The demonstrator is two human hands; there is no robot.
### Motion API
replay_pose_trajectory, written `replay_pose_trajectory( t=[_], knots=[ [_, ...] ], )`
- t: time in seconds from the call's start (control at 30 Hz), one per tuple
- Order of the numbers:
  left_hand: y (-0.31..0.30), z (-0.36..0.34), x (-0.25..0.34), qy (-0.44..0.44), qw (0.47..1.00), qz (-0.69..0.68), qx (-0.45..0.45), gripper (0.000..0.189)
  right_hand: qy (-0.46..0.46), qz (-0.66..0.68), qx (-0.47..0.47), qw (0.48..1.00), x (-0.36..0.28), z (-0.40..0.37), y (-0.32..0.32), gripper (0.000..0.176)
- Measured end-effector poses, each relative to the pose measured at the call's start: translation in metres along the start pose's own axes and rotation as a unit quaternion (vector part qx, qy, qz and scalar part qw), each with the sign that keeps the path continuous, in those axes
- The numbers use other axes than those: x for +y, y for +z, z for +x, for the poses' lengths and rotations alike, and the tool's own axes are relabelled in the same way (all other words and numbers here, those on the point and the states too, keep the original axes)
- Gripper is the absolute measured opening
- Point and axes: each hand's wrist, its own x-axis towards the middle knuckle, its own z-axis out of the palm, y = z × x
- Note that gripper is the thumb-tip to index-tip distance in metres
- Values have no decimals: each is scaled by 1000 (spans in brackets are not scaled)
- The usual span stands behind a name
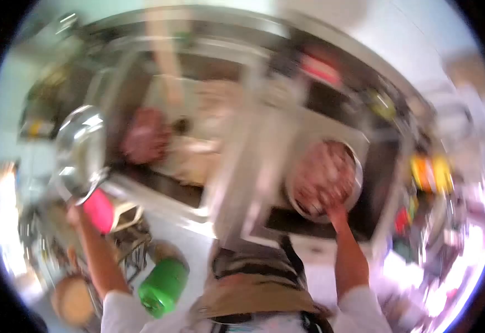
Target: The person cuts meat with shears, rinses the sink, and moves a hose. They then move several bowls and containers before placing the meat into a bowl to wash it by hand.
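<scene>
The whole view is smeared by motion. On the left, my left hand point(75, 213) is closed on the lower rim of a shiny metal bowl point(81, 147), held up tilted beside the sink. My right hand point(336, 206) is at the near edge of a round bowl point(357, 186) in the right basin. Reddish-brown pieces, which look like raw meat point(320, 175), fill that bowl. My right fingers blend into the pieces, so their grip is hidden. In the left basin lie a dark red lump point(147, 136) and a pale, blurred mass point(198, 158).
A metal double sink point(237, 211) spans the middle. A blurred forearm-like shape point(165, 55) reaches into the left basin from the far side. Below left are a green container point(165, 283) and a pink object point(99, 211). A yellow item point(431, 173) sits at the right.
</scene>
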Motion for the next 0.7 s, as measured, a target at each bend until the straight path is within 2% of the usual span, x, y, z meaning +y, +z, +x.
replay_pose_trajectory(
  t=[0.03, 0.07, 0.1, 0.13, 0.17, 0.2, 0.23, 0.3, 0.33, 0.37, 0.4, 0.43, 0.47, 0.5, 0.53, 0.6, 0.7],
  knots=[
    [7, -11, 11, 51, 998, 29, 27, 44, -25, -71, 30, 997, 10, -5, 2, 37],
    [14, -39, 28, 99, 992, 54, 62, 44, 169, -83, -40, 981, -36, -3, -27, 32],
    [22, -76, 39, 145, 983, 69, 84, 44, 136, -105, 5, 985, 6, 11, -5, 37],
    [34, -116, 44, 190, 976, 82, 66, 44, 83, 26, 73, 994, 5, 20, -7, 40],
    [45, -157, 44, 241, 967, 77, 32, 40, 76, 50, 95, 991, 2, 30, -7, 40],
    [64, -200, 30, 402, 899, 162, -62, 34, 82, 44, 117, 989, 4, 42, -3, 40],
    [85, -266, 25, 349, 909, 97, -204, 29, 90, 30, 142, 985, 6, 50, 4, 40],
    [127, -398, 14, 156, 888, -14, -433, 21, 101, 9, 208, 973, 15, 64, 17, 41],
    [141, -457, 13, 145, 830, 257, -472, 28, 108, 6, 247, 963, 25, 75, 23, 41],
    [163, -499, -5, 291, 660, 272, -637, 22, 119, 25, 274, 954, 37, 84, 25, 42],
    [182, -550, -14, 277, 608, 278, -691, 29, 136, 77, 297, 942, 49, 93, 29, 41],
    [198, -584, -32, 199, 580, 301, -730, 34, 152, 117, 277, 942, 57, 91, 31, 40],
    [220, -601, -62, 256, 473, 330, -776, 36, 170, 156, 257, 938, 65, 89, 32, 39],
    [235, -619, -88, 335, 437, 314, -774, 39, 182, 186, 198, 945, 59, 84, 18, 38],
    [251, -640, -108, 341, 433, 376, -745, 39, 186, 171, 142, 957, 50, 80, 4, 39],
    [286, -660, -150, 463, 477, 344, -663, 34, 179, 90, 30, 979, 32, 72, -21, 40],
    [324, -680, -172, 545, 502, 339, -580, 35, 54, 89, 25, 994, 62, 73, -6, 49]
  ],
)
